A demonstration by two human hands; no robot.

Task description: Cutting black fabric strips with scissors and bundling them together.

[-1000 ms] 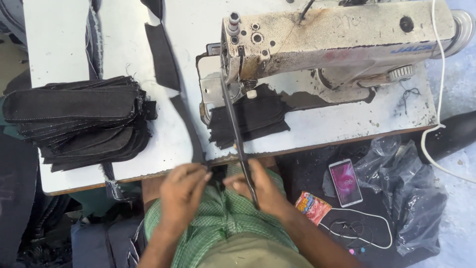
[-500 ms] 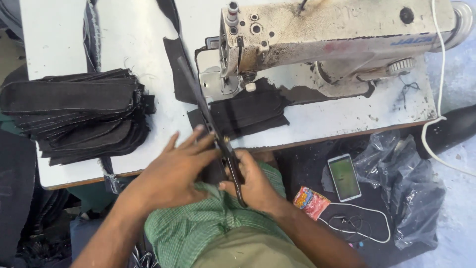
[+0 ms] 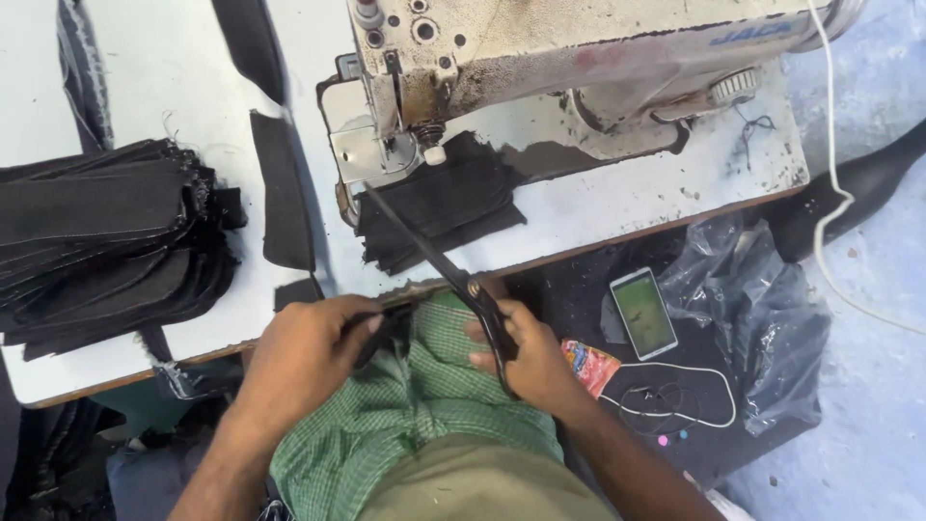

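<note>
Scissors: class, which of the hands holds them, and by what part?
The right hand holds the scissors by the handle loops; the blades point toward the sewing machine.

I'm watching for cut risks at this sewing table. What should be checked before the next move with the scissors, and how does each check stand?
1. Right hand grips the scissors by the handles: ok.
2. Blades open or shut: cannot tell.
3. Left hand away from the blades: ok, it holds a dark fabric piece at the table edge.
4. Scissor tip clear of the sewing machine: not ok, it lies close under the needle area.
5. Fabric stack out of the blades' way: ok, far left.
</note>
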